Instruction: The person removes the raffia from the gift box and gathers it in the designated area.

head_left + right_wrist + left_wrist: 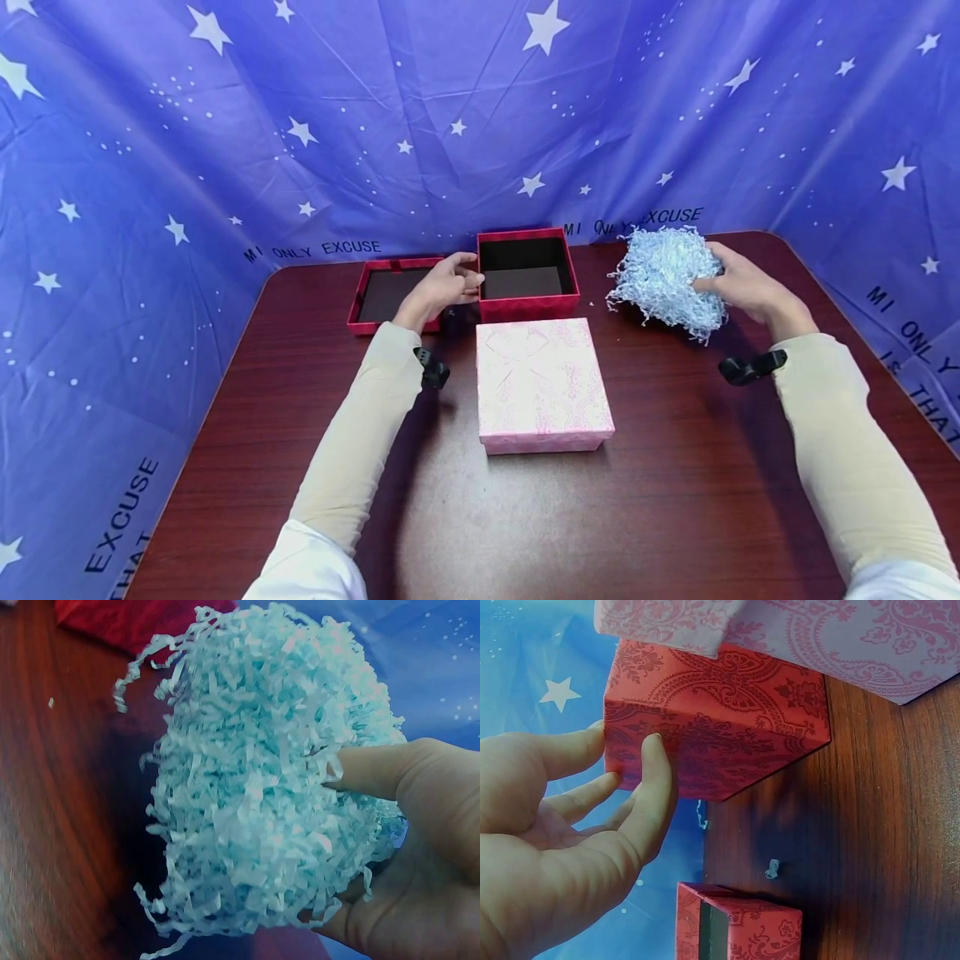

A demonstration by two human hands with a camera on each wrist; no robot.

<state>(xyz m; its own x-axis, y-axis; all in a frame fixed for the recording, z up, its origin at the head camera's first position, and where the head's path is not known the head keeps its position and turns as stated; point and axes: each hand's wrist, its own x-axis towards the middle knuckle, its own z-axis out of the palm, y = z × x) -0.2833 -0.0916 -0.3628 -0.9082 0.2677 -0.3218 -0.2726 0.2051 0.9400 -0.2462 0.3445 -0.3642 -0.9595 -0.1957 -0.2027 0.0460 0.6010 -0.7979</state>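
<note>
An open red box [527,310] with a dark inside stands at the back middle of the table. My left hand [448,283] touches its left wall with nearly straight fingertips [654,761] laid against the patterned red box [720,720]. Its red lid [390,292] lies upside down just left of it, also seen as the lid [735,930]. My right hand [738,283] grips a loose bundle of pale blue shredded paper [667,279] at the back right. The thumb [375,771] presses into the shredded paper [262,787]; the other fingers are hidden behind it.
A closed pink patterned box [542,383] sits in front of the red one, its corner [855,637] close by. The dark wooden table [660,500] is ringed by a blue starred cloth [150,167]. A paper scrap [772,868] lies between box and lid.
</note>
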